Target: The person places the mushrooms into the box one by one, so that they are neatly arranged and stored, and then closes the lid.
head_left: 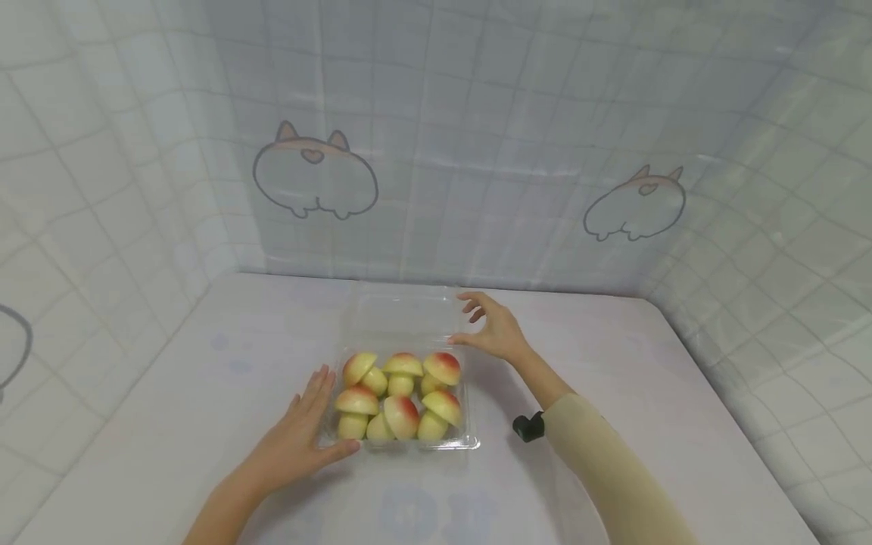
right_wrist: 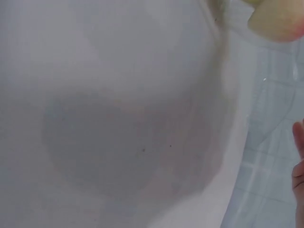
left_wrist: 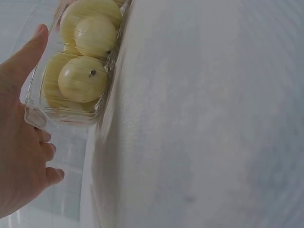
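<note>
A clear plastic clamshell box point(head_left: 473, 440) lies on the table, holding several yellow mushroom-shaped pieces point(head_left: 402, 365) with red-tinged caps. Its clear lid point(head_left: 409, 314) is folded back toward the wall. My left hand point(head_left: 293, 446) lies along the box's left side, fingers straight, thumb reaching over the near left corner. In the left wrist view, the thumb point(left_wrist: 35, 47) is at the rim. At the lid's right edge is my right hand point(head_left: 500, 333), fingers and thumb spread wide in a loose curve. The right wrist view catches only part of its fingers point(right_wrist: 299, 175).
A small black object point(head_left: 528, 427) shows beside the right sleeve point(head_left: 599, 462). Behind the table point(head_left: 272, 325) stands a wall point(head_left: 436, 197) covered in grid-patterned sheeting with cartoon drawings, and similar sheeting rises on both sides.
</note>
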A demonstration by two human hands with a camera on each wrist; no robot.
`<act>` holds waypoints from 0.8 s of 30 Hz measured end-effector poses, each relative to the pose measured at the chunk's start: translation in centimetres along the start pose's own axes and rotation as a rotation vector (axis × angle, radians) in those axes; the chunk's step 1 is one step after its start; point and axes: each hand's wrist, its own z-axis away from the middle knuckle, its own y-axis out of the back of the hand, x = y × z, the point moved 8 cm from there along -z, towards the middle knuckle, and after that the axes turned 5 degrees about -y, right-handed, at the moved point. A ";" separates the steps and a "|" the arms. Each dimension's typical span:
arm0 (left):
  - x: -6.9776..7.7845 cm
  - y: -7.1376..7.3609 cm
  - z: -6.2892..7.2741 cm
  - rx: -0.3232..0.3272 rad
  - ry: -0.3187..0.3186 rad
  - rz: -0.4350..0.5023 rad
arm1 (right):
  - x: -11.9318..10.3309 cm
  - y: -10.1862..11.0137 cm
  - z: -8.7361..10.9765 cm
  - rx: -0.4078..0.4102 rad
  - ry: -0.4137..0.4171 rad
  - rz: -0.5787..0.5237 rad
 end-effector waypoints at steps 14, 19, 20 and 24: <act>0.5 0.0 -0.5 -0.005 -0.019 -0.007 | 0.7 -0.9 -0.3 -0.027 -0.087 0.017; 0.5 0.1 -0.6 -0.008 -0.019 -0.017 | 0.5 -0.3 0.0 0.015 -0.102 -0.022; 0.5 0.1 -0.6 -0.010 -0.018 -0.019 | 0.5 -0.2 0.0 0.023 -0.104 -0.033; 0.4 0.0 -0.8 -0.012 -0.014 -0.027 | 0.4 0.3 0.1 0.066 -0.114 -0.091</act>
